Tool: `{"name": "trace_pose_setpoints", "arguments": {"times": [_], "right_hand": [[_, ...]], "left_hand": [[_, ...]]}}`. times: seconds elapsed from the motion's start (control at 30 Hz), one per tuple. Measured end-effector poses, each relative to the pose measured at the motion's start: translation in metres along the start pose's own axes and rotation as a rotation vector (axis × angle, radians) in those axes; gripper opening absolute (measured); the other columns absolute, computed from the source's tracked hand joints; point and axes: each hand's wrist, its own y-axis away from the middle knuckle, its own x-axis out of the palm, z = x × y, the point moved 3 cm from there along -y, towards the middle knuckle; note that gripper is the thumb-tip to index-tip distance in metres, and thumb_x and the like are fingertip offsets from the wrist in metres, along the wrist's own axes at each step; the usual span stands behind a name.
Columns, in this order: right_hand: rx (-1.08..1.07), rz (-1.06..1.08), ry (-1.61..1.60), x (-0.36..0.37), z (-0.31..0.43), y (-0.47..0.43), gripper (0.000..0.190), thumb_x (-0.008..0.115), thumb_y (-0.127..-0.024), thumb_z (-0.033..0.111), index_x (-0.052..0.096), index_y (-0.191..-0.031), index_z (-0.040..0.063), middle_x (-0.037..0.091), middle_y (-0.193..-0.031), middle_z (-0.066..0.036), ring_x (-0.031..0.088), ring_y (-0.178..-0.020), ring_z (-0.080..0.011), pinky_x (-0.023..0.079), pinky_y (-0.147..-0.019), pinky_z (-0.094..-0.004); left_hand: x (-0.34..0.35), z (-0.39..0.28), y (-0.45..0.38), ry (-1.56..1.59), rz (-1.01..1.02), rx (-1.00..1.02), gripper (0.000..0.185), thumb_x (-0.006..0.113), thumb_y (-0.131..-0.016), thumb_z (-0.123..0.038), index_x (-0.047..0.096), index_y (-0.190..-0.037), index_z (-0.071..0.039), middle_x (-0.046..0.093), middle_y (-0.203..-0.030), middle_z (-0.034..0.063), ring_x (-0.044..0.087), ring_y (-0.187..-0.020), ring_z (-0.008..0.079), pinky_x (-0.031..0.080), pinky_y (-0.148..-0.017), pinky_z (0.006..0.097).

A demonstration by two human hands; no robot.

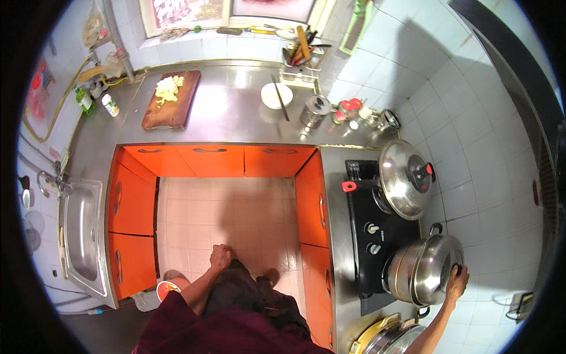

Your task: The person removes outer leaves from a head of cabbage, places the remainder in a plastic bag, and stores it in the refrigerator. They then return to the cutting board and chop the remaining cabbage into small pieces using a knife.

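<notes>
My right hand (457,282) grips the black knob of the domed metal lid (435,270) on a steel steamer pot (400,270). The lid sits on the pot, which stands on the near burner of a black gas stove (367,261). My left hand (220,256) hangs over the tiled floor by my dark trousers, away from any object. Its fingers are curled, and nothing shows in it. On the far burner is a pan with a red-tipped handle (349,186), covered by another domed metal lid (402,181).
Chopped pale vegetable (169,90) lies on a wooden cutting board (166,117). A white bowl (269,95) with chopsticks, a steel canister (315,113) and seasoning jars (345,110) line the steel counter. A sink (82,234) is at left. Basins (380,332) stand beside the stove.
</notes>
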Motion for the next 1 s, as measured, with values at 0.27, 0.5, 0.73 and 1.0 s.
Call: {"name": "trace_pose_setpoints", "arguments": {"times": [0.27,0.5,0.73,1.0], "right_hand": [[0.235,0.176,0.071,0.001,0.038,-0.007,0.05,0.07,-0.097,0.034,0.065,-0.139,0.009,0.072,-0.128,-0.021,0.069,-0.118,-0.0415,0.054,-0.1,-0.049],[0.25,0.215,0.186,-0.016,0.026,0.003,0.045,0.068,-0.097,0.039,0.067,-0.133,0.01,0.076,-0.118,-0.021,0.073,-0.109,-0.0415,0.057,-0.094,-0.0507],[0.197,0.234,0.109,-0.023,0.035,0.002,0.037,0.069,-0.096,0.034,0.068,-0.123,0.008,0.075,-0.111,-0.023,0.072,-0.103,-0.0441,0.056,-0.09,-0.0524],[0.103,0.251,0.0,-0.034,0.038,-0.001,0.037,0.067,-0.098,0.032,0.068,-0.122,0.004,0.076,-0.105,-0.024,0.073,-0.098,-0.0443,0.056,-0.085,-0.0487]], "left_hand": [[0.014,0.149,-0.085,0.237,0.015,-0.123,0.032,0.064,-0.089,-0.015,0.076,-0.116,-0.002,0.076,-0.101,0.0231,0.075,-0.091,0.0348,0.062,-0.083,0.0468],[-0.061,0.189,-0.092,0.496,0.026,-0.59,0.027,0.056,-0.099,-0.015,0.069,-0.117,0.0,0.066,-0.077,0.0113,0.065,-0.053,0.0243,0.055,-0.041,0.0395],[-0.044,0.174,-0.066,0.468,0.033,-0.606,0.028,0.05,-0.099,-0.013,0.058,-0.073,-0.005,0.054,-0.057,0.0069,0.058,-0.042,0.0225,0.05,-0.036,0.0407],[0.028,0.037,-0.075,0.515,0.312,-0.391,0.033,0.058,-0.097,-0.015,0.068,-0.123,0.003,0.069,-0.09,0.0126,0.068,-0.061,0.0238,0.059,-0.045,0.0371]]}}
